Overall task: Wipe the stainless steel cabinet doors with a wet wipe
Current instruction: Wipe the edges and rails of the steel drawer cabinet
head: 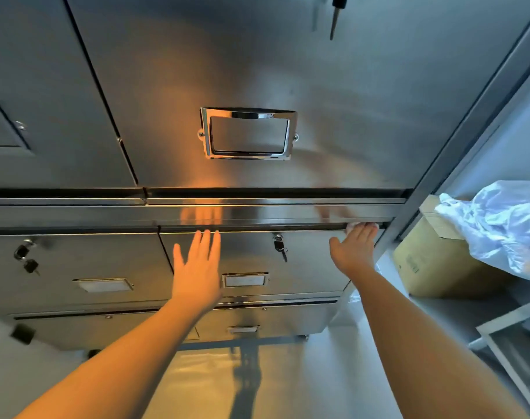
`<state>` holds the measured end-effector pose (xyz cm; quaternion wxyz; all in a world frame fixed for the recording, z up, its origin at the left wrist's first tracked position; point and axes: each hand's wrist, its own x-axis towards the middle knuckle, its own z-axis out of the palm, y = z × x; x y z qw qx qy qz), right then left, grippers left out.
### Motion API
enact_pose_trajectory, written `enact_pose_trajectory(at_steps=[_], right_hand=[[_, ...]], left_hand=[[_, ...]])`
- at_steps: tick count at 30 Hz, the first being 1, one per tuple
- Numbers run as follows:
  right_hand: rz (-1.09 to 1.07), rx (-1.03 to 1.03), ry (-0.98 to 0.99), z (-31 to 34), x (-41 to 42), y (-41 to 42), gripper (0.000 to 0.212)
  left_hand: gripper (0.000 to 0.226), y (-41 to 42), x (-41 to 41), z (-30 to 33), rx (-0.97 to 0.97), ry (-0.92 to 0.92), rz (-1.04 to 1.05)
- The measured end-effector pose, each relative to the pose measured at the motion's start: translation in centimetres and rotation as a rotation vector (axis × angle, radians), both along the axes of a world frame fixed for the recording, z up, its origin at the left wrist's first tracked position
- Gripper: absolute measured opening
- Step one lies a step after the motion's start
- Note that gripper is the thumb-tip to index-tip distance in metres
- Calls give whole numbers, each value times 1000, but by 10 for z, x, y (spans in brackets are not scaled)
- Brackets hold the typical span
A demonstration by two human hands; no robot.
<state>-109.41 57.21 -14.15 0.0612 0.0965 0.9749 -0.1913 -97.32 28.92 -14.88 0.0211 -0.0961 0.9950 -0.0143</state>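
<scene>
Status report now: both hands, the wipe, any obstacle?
Left hand flat on drawer front. Right hand presses wet wipe at drawer's top right edge. Key hangs in lock between hands.

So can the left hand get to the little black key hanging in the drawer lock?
Probably yes. The left hand lies flat and open on the steel drawer front, and the small black key hangs just to its right with bare metal between them and nothing blocking.
</scene>
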Motion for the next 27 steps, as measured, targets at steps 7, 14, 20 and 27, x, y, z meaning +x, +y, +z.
enact_pose_trajectory(at_steps=[7, 14, 20, 27], right_hand=[[1, -175, 20, 9, 17, -69, 85], [126, -271, 6, 0, 40, -126, 84], [141, -127, 89, -6, 19, -50, 80], [-32, -111, 59, -1, -5, 24, 80]], left_hand=[[86, 13, -11, 10, 28, 1, 64], [86, 18, -17, 15, 74, 4, 98], [88, 7, -14, 15, 108, -9, 59], [91, 4, -14, 14, 144, -28, 42]])
